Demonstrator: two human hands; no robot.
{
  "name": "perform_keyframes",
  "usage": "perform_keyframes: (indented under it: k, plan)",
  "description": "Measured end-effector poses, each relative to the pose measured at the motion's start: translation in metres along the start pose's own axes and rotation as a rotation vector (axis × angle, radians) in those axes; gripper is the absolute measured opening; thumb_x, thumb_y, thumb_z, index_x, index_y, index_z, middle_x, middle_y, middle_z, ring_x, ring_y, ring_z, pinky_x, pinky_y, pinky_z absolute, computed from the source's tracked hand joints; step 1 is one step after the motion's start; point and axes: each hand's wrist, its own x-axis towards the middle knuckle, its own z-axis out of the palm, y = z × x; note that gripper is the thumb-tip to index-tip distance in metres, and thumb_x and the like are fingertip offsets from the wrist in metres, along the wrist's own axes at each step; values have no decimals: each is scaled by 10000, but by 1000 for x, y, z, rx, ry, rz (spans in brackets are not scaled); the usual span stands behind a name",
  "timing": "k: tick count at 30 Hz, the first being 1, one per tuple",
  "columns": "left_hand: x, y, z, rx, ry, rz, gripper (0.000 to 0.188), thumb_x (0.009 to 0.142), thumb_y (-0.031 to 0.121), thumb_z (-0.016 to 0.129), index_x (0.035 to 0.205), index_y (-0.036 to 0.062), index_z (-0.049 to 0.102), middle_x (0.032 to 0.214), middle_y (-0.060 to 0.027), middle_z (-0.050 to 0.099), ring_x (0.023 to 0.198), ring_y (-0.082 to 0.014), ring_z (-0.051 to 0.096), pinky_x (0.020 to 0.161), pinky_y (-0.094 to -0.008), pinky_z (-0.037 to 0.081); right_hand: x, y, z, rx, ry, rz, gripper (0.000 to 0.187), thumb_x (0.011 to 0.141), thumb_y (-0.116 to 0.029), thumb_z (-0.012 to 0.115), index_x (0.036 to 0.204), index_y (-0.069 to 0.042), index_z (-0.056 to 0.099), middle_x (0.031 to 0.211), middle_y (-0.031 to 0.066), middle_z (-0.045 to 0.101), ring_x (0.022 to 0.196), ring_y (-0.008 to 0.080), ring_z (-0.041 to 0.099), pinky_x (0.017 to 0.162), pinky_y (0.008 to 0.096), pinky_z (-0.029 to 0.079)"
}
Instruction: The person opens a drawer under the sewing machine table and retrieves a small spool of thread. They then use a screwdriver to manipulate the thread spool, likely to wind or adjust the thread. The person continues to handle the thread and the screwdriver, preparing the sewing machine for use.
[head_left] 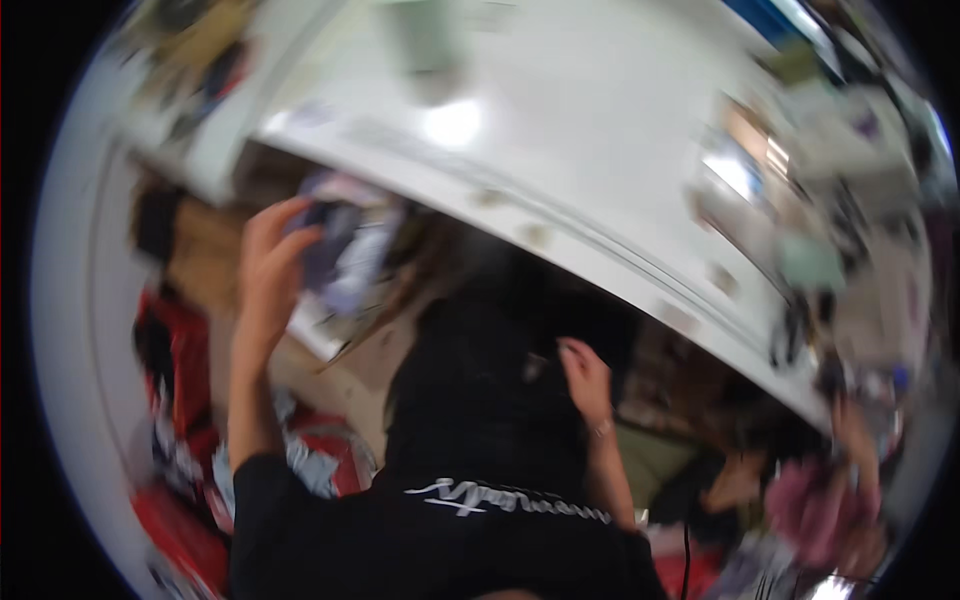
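Note:
My left hand (pixel 272 258) reaches out at the left, just below the white table's edge. Its fingers are curled against a blurred purple-grey bundle (pixel 335 250), which looks like soft cloth or packaging. A pale, flat-edged thing (pixel 318 332) shows under that bundle. Over my dark lap, my right hand (pixel 587 380) hangs with its fingers loosely stretched out and apart from the table. Nothing can be made out in it. Motion blur hides the finer detail of both hands.
The white table (pixel 600 130) slants across the view, bearing a pale green cylinder-shaped thing (pixel 420 50) and a blurred cluster of items at the right. Red bags or cloths (pixel 180 530) lie at the lower left. Another person in pink (pixel 815 510) is at the lower right.

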Motion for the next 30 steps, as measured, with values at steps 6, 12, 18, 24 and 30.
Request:
perform_keyframes:
  k: [6, 12, 18, 24, 30]
  plan:
    - [18, 102, 34, -333, -154, 114, 263, 725, -111, 540, 925, 10, 661, 1136, -162, 612, 1071, -342, 578, 899, -394, 480, -37, -73, -88, 445, 42, -249, 199, 952, -77, 576, 1121, -22, 666, 747, -32, 548, 658, 27, 480, 564, 176, 388]
    - [72, 250, 56, -616, -273, 662, 246, 682, -39, 644, 917, 28, 664, 1083, -117, 636, 1000, -319, 608, 845, -404, 491, -74, -85, -189, 911, 608, -753, 338, 993, -239, 578, 1201, 27, 568, 814, 28, 577, 586, 63, 459, 459, 193, 329]
    - [121, 378, 77, -649, -320, 998, 310, 727, 3, 641, 1032, 54, 637, 1159, -104, 608, 1025, -297, 592, 864, -395, 479, -80, -52, -232, 1048, 901, -774, 349, 1029, -219, 515, 1304, -5, 525, 1032, 60, 641, 674, 71, 525, 439, 182, 351]
    - [163, 530, 143, -659, -197, 1254, 325, 768, 50, 607, 1093, 40, 594, 1183, -115, 594, 1069, -285, 572, 869, -384, 464, -96, -22, -235, 1143, 1027, -546, 306, 1016, -169, 533, 1277, -12, 556, 944, 62, 665, 617, 52, 520, 446, 163, 343]
    - [183, 646, 222, -506, -49, 1193, 354, 759, 67, 621, 1108, 20, 588, 1157, -117, 603, 1089, -261, 564, 856, -369, 471, -102, 0, -217, 1031, 852, -374, 258, 979, -66, 553, 1228, -14, 600, 914, 56, 646, 626, 55, 520, 496, 174, 385]
